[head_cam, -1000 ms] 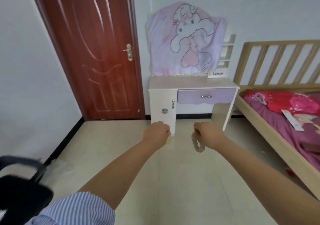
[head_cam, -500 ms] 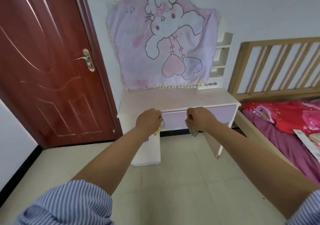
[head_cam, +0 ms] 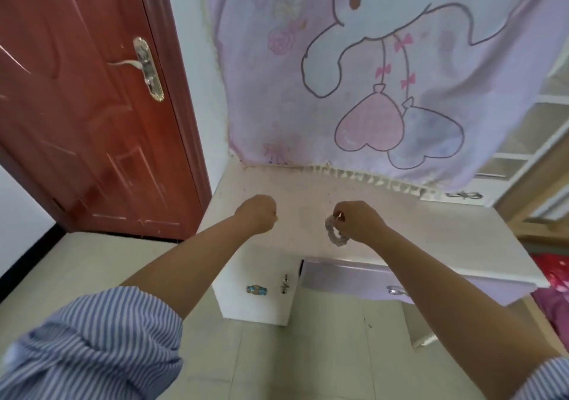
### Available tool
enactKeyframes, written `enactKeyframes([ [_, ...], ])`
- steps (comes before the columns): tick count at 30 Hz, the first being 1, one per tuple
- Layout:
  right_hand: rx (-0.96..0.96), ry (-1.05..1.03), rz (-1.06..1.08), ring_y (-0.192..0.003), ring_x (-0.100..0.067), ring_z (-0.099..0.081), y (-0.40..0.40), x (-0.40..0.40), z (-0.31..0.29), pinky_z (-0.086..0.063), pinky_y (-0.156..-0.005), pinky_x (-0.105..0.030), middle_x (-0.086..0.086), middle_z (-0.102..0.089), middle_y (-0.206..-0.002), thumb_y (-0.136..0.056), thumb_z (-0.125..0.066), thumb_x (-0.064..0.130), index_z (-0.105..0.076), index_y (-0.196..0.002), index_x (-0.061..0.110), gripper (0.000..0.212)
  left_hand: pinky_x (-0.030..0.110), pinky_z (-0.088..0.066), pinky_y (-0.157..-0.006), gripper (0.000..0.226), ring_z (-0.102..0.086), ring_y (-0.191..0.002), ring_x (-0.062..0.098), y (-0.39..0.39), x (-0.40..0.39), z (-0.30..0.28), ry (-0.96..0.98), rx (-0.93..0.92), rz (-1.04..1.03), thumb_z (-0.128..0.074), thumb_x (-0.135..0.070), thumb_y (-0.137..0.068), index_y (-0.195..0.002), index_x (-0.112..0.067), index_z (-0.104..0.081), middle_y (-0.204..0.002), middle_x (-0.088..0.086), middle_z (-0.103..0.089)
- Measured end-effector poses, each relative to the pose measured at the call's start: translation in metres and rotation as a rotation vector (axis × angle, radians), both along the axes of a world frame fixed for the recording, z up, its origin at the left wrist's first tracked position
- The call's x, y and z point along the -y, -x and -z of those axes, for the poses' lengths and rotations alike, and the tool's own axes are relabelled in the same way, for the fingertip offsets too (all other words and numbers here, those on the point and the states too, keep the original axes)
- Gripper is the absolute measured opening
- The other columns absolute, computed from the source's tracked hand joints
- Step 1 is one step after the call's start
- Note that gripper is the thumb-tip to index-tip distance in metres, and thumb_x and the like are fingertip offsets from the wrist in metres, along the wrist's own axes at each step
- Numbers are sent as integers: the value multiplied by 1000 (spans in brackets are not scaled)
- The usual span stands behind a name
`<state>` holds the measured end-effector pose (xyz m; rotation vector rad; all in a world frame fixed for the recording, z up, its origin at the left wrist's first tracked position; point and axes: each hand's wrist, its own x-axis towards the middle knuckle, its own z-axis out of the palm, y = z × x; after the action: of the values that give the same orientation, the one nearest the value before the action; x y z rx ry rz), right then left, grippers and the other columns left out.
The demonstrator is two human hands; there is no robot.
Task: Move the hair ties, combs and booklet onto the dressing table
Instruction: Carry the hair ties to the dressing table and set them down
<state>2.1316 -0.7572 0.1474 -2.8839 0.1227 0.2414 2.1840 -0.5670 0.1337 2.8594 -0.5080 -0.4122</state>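
Note:
Both my hands hover over the white top of the dressing table (head_cam: 446, 233). A grey scrunchie hair tie (head_cam: 334, 235) dangles from the pinched fingers of my right hand (head_cam: 358, 221), just above the tabletop's front half. To its left, my left hand (head_cam: 257, 214) is a closed fist over the table's left part; the yellow hair tie seen in it earlier is hidden inside the fist. No combs or booklet are in view.
A lilac cartoon cloth (head_cam: 369, 76) hangs over the table's back. A red-brown door (head_cam: 77, 107) stands at the left. Below the top are a lilac drawer (head_cam: 354, 282) and a white cupboard. Red bedding (head_cam: 554, 273) shows at the right edge.
I have walked up to the dressing table. Both hands have gone from in front of it to above its top, still holding the hair ties.

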Motion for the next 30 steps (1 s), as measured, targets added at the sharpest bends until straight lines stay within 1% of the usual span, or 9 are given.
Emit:
enactKeyframes([
  [3,-167,47,-43,-88,-25,-66,-65,18,26,-51,-73,-31,-14,-71,-103,-93,-45,10,-67,-98,3,24,37,-47,-95,25,-56,-113,32,-61,17,22,-77,-53,-54,-45,-6,-95,-111,2,-61,-122,18,-60],
  [6,-219,54,-85,-98,-27,-65,-131,33,57,-53,-82,-32,-14,-69,-108,-94,-43,11,-67,-101,4,26,35,-46,-97,27,-55,-116,29,-116,33,45,-86,-52,-133,-41,-9,-97,-116,-2,-59,-125,15,-58],
  [11,63,-20,-116,-96,-33,-59,-220,45,105,-49,-79,-37,-19,-64,-102,-92,-45,10,-66,-95,3,22,37,-48,-90,26,-54,-111,30,-185,56,92,-105,96,-227,-40,-9,-97,-114,-6,-60,-118,14,-57],
  [14,85,-42,-199,-98,-32,-56,-247,46,144,-47,-79,-37,-17,-65,-102,-90,-47,7,-66,-99,4,22,37,-50,-88,28,-52,-113,29,-197,69,131,-226,-22,-206,-41,-4,-93,-116,-5,-58,-118,13,-55],
  [18,-14,-69,-302,-108,-33,-55,-235,50,188,-47,-89,-40,-16,-64,-117,-89,-54,10,-68,-101,0,21,38,-49,-89,29,-47,-115,30,-190,72,171,-256,-134,-238,-42,-6,-92,-118,-8,-54,-121,14,-51],
  [21,28,-217,-357,-92,-46,-63,-226,59,199,-53,-80,-51,-27,-70,-94,-74,-68,-8,-70,-84,-11,10,38,-49,-89,29,-45,-118,29,-183,68,184,-248,-110,-237,-45,-13,-93,-121,-11,-50,-126,13,-49],
  [23,42,-249,-405,-100,-47,-61,-226,66,197,-51,-86,-51,-30,-67,-106,-75,-66,-10,-67,-96,-12,22,40,-46,-94,34,-41,-123,30,-180,68,182,-222,-126,-245,-47,-14,-92,-126,-11,-46,-133,13,-44],
  [26,7,-239,-347,-130,-33,-40,-208,89,203,-26,-111,-36,-21,-49,-137,-87,-54,-1,-51,-127,-3,40,40,-43,-96,43,-37,-126,30,-161,76,177,-206,-91,-264,-48,-14,-91,-133,-11,-39,-140,14,-38],
  [30,37,-220,-194,-125,-37,-46,-140,132,196,-30,-107,-34,-24,-54,-131,-86,-57,-2,-55,-122,-5,36,42,-48,-89,45,-44,-125,33,-112,102,172,-92,78,-111,-59,-7,-83,-126,0,-49,-138,23,-45],
])
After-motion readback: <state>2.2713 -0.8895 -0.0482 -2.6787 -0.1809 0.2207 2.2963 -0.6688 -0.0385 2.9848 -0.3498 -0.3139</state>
